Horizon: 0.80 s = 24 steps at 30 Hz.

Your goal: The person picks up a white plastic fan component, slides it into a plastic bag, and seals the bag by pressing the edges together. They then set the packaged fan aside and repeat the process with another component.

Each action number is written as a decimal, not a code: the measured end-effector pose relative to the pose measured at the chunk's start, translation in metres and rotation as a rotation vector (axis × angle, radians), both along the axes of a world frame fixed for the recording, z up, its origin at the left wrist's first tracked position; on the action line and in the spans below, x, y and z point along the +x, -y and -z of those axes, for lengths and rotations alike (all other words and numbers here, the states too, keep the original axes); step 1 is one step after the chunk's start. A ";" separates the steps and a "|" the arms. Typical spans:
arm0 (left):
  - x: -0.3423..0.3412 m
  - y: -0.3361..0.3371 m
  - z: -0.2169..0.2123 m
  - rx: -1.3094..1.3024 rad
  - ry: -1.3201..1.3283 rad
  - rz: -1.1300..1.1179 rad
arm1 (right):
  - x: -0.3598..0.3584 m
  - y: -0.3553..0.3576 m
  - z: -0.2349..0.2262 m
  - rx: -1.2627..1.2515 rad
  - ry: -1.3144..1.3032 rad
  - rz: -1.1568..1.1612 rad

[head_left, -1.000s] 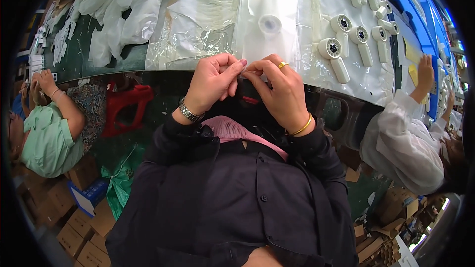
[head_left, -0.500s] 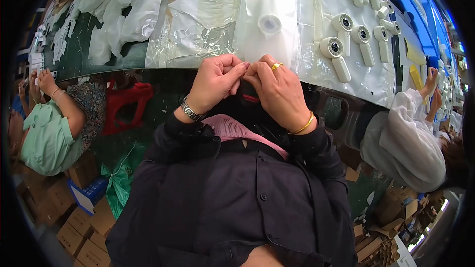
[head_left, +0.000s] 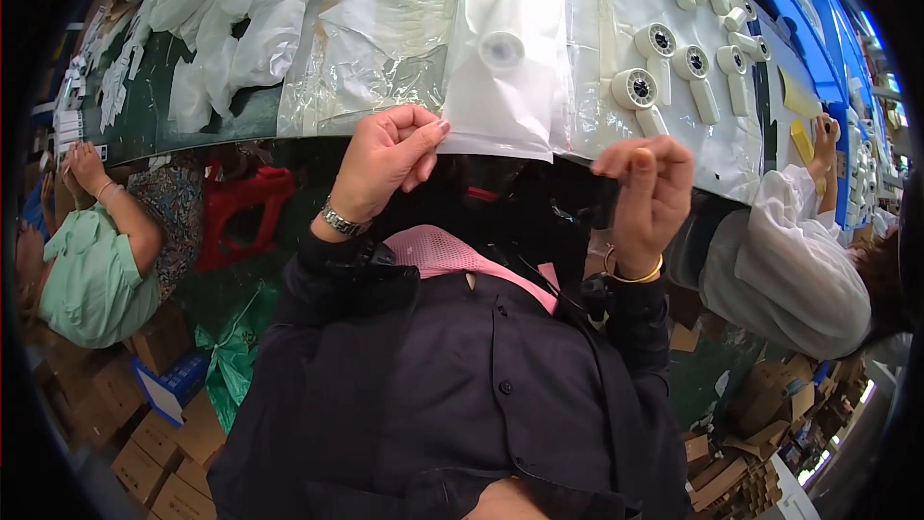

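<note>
A frosted white plastic bag lies flat at the table's near edge, with a white handheld fan showing through it. At the bag's near left corner, my left hand is closed, thumb pressed against the fingers on the bag's edge. My right hand is off the bag, to its right and just short of the table edge. Its fingers are bent but loosely apart and somewhat smeared by motion, with nothing visible in them. The nearest bare fan lies beyond that hand.
Several more white fans lie on the right of the plastic-covered table. White crumpled bags are heaped at the far left, and blue bins stand at the far right. People sit on both sides; a red stool is at left.
My hands were together at the bag's near edge and have parted. The right one moved right and let go; the left moved slightly left. The bag's near edge now shows.
</note>
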<state>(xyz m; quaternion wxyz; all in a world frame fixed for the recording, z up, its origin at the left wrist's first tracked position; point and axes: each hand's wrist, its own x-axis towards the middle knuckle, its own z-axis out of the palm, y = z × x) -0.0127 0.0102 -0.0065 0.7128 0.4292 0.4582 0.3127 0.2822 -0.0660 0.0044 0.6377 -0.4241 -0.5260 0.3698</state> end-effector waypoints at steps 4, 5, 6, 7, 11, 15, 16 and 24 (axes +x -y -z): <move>-0.008 0.003 0.000 0.017 -0.014 0.018 | 0.019 0.018 -0.004 -0.245 0.171 0.199; -0.011 0.003 0.000 0.030 -0.024 0.029 | 0.021 0.021 -0.005 -0.374 0.286 0.252; -0.016 0.003 0.000 0.030 -0.025 0.031 | 0.019 0.018 -0.006 -0.374 0.285 0.254; -0.023 0.001 0.001 0.055 -0.049 0.052 | 0.017 0.011 -0.007 -0.171 0.543 0.286; -0.032 0.004 0.006 0.285 -0.160 -0.004 | 0.008 0.003 -0.001 0.207 1.013 0.304; -0.022 0.001 0.003 0.873 -0.388 -0.149 | -0.001 0.001 0.011 0.143 0.951 0.250; -0.018 -0.004 0.000 1.098 -0.487 -0.101 | -0.005 -0.004 0.012 0.176 0.957 0.253; -0.010 -0.004 0.010 1.362 -0.624 0.063 | -0.023 -0.028 0.011 0.291 1.078 0.204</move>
